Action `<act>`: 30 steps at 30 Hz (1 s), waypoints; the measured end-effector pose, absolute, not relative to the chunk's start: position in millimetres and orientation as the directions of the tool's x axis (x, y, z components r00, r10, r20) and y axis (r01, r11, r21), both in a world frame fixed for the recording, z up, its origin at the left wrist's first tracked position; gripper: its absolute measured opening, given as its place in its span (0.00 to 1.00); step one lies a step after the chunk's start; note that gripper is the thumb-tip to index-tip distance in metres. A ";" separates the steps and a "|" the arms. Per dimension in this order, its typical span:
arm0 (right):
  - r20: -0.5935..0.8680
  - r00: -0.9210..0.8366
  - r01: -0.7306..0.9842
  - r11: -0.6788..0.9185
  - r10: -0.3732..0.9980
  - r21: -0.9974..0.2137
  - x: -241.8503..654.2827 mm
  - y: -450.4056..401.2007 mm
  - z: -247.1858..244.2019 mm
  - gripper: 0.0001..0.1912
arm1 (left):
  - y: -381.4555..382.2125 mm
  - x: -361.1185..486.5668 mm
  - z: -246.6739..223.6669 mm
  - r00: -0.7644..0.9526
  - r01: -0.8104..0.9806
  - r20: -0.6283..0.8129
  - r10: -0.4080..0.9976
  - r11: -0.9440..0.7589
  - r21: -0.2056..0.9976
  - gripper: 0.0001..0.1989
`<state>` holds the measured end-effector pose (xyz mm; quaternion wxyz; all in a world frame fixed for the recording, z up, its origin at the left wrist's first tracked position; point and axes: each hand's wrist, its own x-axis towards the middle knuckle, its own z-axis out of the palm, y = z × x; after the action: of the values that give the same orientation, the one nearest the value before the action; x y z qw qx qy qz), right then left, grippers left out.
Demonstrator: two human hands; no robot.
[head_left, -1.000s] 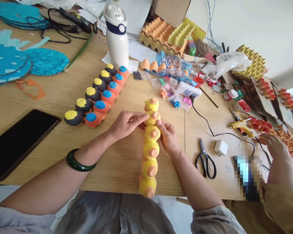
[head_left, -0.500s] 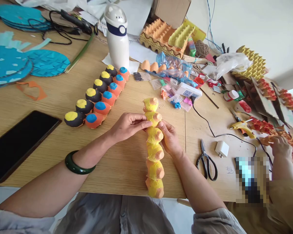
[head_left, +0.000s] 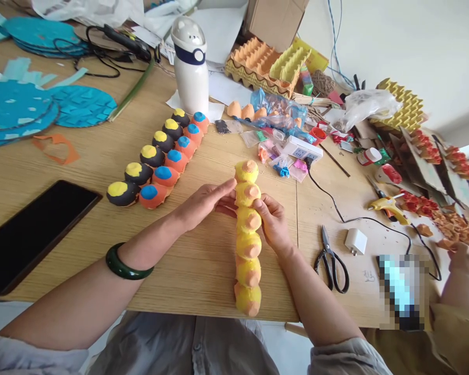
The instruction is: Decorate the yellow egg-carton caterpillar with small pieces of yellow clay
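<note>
A strip of egg-carton cups (head_left: 248,245), coated yellow with bare orange tips, stands lengthwise in front of me at the table's near edge. My right hand (head_left: 274,221) grips its right side, thumb on the second and third cups from the far end. On the other side my left hand (head_left: 207,205) has its fingers stretched out, with fingertips against or close behind the strip near the second cup. To the left lie a black egg-carton strip with yellow tops (head_left: 138,173) and an orange one with blue tops (head_left: 164,176), side by side.
A dark phone (head_left: 37,234) lies at left, a white bottle (head_left: 191,73) behind the strips. Scissors (head_left: 328,260), a white charger (head_left: 355,241) and a power strip (head_left: 303,148) are on the right. A co-worker's hand (head_left: 467,265) rests near orange carton scraps (head_left: 459,226) at far right.
My left fingers have gone from pinching the yellow strip to stretched out beside it. The strip has turned so its tips face more upward. The co-worker's hand has moved nearer to its body.
</note>
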<state>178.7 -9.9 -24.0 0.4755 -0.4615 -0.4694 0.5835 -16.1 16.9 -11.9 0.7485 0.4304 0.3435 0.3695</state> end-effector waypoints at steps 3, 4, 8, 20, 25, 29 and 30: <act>-0.039 -0.103 -0.035 -0.043 0.994 -0.998 179.4 -10.6 -18.3 0.23 | 19.9 -16.8 -16.1 0.509 -0.297 -0.270 0.817 0.462 0.836 0.24; -0.031 -0.114 -0.011 -0.033 0.993 -0.999 179.9 -11.1 -17.1 0.23 | 20.2 -16.9 -17.0 0.505 -0.319 -0.268 0.821 0.465 0.826 0.20; 0.046 -0.179 -0.009 0.045 0.983 -0.999 181.9 -12.8 -18.0 0.27 | 17.8 -16.6 -15.4 0.560 -0.370 -0.254 0.788 0.513 0.774 0.15; -0.060 -0.202 -0.112 -0.084 0.978 -0.990 178.0 -13.4 -21.2 0.30 | 8.0 -12.7 -5.5 0.646 -0.333 -0.260 0.718 0.571 0.751 0.14; -0.079 -0.176 -0.202 -0.115 0.981 -0.973 179.8 -11.7 -23.4 0.27 | 7.6 -12.2 -2.0 0.643 -0.325 -0.276 0.714 0.581 0.747 0.14; -0.146 -0.232 -0.288 -0.212 0.962 -0.934 178.3 -13.6 -22.3 0.25 | 7.6 -8.9 2.2 0.684 -0.345 -0.299 0.666 0.656 0.672 0.18; -0.162 -0.250 -0.302 -0.236 0.955 -0.924 177.6 -14.4 -22.2 0.24 | 7.4 -8.3 2.9 0.667 -0.358 -0.287 0.688 0.634 0.686 0.19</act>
<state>177.6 -14.4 -22.2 0.4640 -0.3996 -0.4083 0.6770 -8.3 7.4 2.9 0.8616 0.3018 0.2730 0.3033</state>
